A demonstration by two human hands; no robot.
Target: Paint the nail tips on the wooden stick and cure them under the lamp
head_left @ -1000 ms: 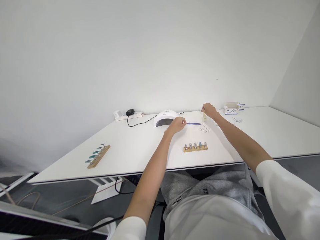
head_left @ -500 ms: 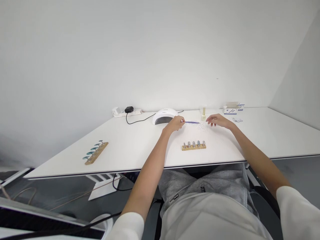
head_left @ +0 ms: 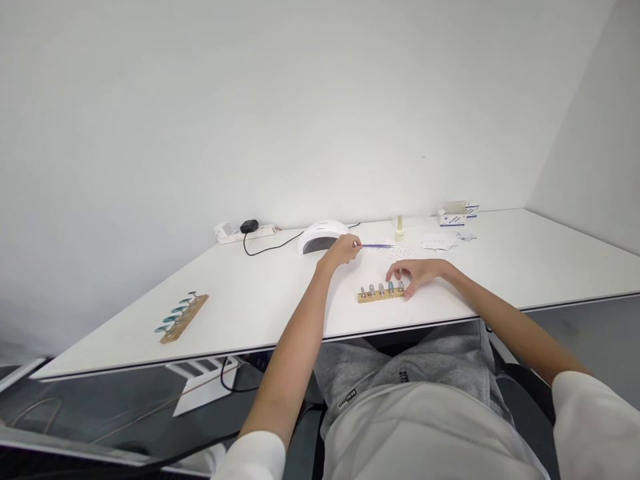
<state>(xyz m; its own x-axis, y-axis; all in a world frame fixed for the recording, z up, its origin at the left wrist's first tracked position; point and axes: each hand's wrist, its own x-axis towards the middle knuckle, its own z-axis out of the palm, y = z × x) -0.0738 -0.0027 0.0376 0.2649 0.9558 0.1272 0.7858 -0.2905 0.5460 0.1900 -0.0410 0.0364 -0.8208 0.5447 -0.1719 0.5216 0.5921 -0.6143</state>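
Note:
My left hand (head_left: 344, 249) is closed around a pair of thin purple-blue tweezers (head_left: 376, 246), which point to the right over small scattered rhinestones (head_left: 400, 252). At the near side of the table, my right hand (head_left: 414, 272) has its thumb and fingers around the right end of a wooden nail tip stand (head_left: 373, 298). Several silvery nail tips (head_left: 381, 289) and one bluish tip stand upright along it. A small polish bottle (head_left: 399, 230) with a pale gold cap is behind the rhinestones.
A white nail lamp (head_left: 323, 231) is behind my left hand. Farther left lie a power strip (head_left: 250, 235) and black adapter (head_left: 249, 226). A second wooden stand (head_left: 185, 320) bears teal tips. White sheets (head_left: 439, 241) and a small box (head_left: 453, 215) lie at back right.
My right hand has come from beside the polish bottle down to the right end of the nail tip stand. White sheets now show where it was. My left hand keeps the tweezers over the rhinestones.

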